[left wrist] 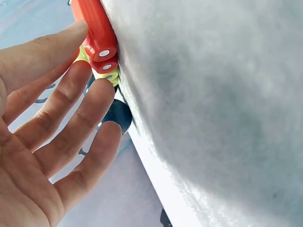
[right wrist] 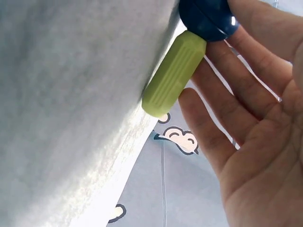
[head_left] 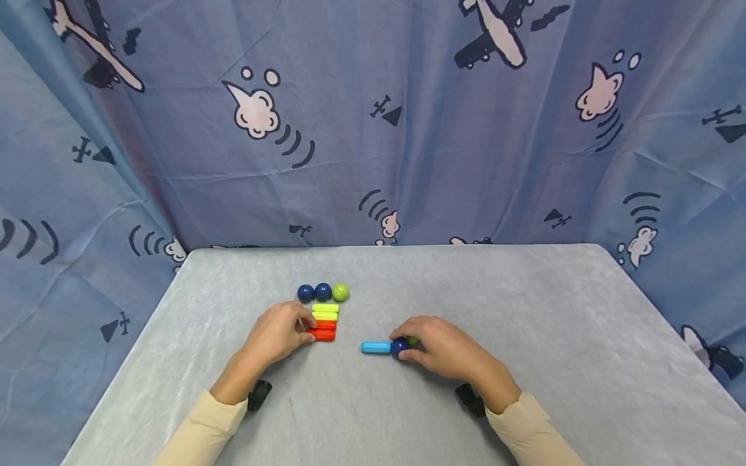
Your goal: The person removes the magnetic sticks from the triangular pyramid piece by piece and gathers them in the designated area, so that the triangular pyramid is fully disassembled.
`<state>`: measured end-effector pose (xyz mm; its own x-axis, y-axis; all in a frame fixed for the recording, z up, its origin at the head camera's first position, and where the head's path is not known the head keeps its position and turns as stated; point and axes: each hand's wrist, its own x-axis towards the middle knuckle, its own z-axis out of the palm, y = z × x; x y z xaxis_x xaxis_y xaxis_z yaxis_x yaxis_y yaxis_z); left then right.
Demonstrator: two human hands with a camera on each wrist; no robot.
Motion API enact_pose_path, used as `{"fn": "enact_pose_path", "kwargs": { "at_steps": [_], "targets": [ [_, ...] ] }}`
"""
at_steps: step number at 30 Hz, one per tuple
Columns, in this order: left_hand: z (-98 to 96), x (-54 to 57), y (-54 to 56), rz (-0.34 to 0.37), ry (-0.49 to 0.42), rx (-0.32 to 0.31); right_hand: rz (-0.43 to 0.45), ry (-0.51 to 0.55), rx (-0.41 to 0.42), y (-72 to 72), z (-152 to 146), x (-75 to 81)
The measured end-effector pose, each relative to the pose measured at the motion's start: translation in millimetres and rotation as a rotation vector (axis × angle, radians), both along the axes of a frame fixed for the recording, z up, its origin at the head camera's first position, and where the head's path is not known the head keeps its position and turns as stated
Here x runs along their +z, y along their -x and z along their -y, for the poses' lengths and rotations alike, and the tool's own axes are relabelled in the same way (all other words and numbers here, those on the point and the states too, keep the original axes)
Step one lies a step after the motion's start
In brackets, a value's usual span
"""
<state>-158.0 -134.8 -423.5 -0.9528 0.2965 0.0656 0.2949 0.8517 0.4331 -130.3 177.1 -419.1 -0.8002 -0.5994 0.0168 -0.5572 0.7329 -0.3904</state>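
Observation:
My left hand [head_left: 283, 333] is at the left ends of two red toy rods [head_left: 326, 336], with the thumb against the nearer one. In the left wrist view, a silver disc shows in the end of each red rod [left wrist: 100, 28]. Two yellow-green rods [head_left: 325, 309] lie beside them, parallel. My right hand [head_left: 445, 347] pinches a dark blue ball [head_left: 399, 347] between thumb and fingers. A light blue rod [head_left: 375, 347] joins the ball's left side. In the right wrist view, a green rod [right wrist: 174, 74] touches the ball too, mostly hidden from the head view by the hand.
Two dark blue balls [head_left: 314, 292] and a lime green ball [head_left: 340, 292] stand in a row behind the rods. Everything lies on a table with a pale grey cover [head_left: 524, 291]. A blue patterned curtain [head_left: 344, 129] hangs behind and around the table.

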Motion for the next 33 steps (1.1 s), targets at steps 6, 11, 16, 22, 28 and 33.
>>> {"fn": "enact_pose_path", "kwargs": {
  "at_steps": [6, 11, 16, 22, 28, 33],
  "targets": [
    [-4.8, 2.5, -3.5, -0.010, 0.011, -0.021, 0.011, 0.009, 0.036, 1.6, -1.3, -2.5],
    [-18.3, 4.6, -9.2, -0.079, -0.026, -0.103, 0.010, 0.018, 0.068, 5.7, -3.9, -2.2],
    [-36.7, 0.3, -12.8, -0.121, -0.065, -0.262, 0.014, 0.017, 0.101, 9.5, -3.2, -0.9],
    [-55.0, -5.3, -15.3, -0.103, -0.075, -0.430, 0.018, 0.023, 0.130, 11.3, 0.2, 0.5],
    [-63.0, -4.5, -17.4, -0.061, -0.076, -0.511, 0.035, 0.046, 0.160, 12.2, 4.2, 2.9],
    [-63.4, -5.9, -17.1, -0.034, -0.042, -0.553, 0.030, 0.032, 0.152, 12.9, 4.7, 4.5]
  ]
}}
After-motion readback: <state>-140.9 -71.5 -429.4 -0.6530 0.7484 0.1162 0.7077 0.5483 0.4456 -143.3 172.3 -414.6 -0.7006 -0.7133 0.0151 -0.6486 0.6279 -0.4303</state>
